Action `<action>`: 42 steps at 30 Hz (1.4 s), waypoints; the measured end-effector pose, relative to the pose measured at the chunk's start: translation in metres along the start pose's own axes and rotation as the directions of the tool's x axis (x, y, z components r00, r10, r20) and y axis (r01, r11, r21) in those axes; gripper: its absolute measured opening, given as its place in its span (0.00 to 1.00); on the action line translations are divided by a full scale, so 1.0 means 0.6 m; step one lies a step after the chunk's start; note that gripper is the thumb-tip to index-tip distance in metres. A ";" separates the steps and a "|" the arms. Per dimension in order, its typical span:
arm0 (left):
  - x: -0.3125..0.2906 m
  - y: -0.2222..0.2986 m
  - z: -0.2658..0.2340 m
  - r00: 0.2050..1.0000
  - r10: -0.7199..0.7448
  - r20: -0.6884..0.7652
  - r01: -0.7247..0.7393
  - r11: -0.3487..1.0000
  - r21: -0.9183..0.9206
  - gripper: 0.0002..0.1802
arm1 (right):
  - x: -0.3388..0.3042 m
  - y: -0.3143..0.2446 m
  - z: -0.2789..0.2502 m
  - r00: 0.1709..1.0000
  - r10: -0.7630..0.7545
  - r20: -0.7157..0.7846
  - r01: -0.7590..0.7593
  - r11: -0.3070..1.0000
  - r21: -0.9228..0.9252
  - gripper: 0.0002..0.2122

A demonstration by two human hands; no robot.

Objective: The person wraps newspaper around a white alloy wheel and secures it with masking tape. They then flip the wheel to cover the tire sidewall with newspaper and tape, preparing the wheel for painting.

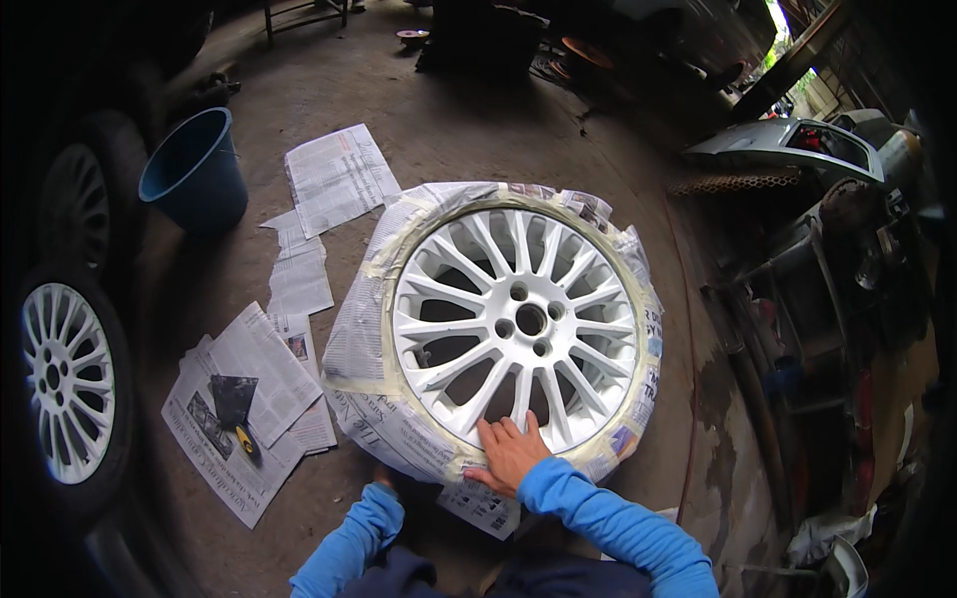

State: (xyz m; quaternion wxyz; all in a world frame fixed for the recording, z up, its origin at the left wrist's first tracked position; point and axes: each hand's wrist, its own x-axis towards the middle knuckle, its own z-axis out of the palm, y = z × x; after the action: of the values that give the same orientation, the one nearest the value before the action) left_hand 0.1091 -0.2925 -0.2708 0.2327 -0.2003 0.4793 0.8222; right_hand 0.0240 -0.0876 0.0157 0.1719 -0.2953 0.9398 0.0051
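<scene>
A white multi-spoke alloy wheel lies face up in front of me. Newspaper covers its tire, fixed along the rim with pale masking tape. My right hand rests on the wheel's near edge. Its fingers lie over the rim at the foot of the spokes, and its thumb stretches across the taped paper; it grips nothing visible. At the near left, my left hand reaches under the edge of the newspaper covering. Only a bit near the wrist shows, so its fingers are hidden.
Newspaper sheets lie on the floor to the left, with a dark-bladed scraper with a yellow-and-black handle on some. A blue bucket stands beyond them. Another white wheel stands at far left. Car parts crowd the right side.
</scene>
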 end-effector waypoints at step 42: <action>-0.035 -0.041 0.093 0.982 -0.158 -0.108 -0.006 0.538 -0.843 0.29 | 0.024 0.111 0.111 0.862 0.431 0.268 -0.359 0.145 0.922 0.08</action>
State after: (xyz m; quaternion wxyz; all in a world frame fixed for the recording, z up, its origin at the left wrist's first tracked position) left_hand 0.1344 -0.2368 -0.2504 0.1019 -0.3775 0.0359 0.9197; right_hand -0.0027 -0.0331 -0.0576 0.2775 0.1249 0.7958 -0.5235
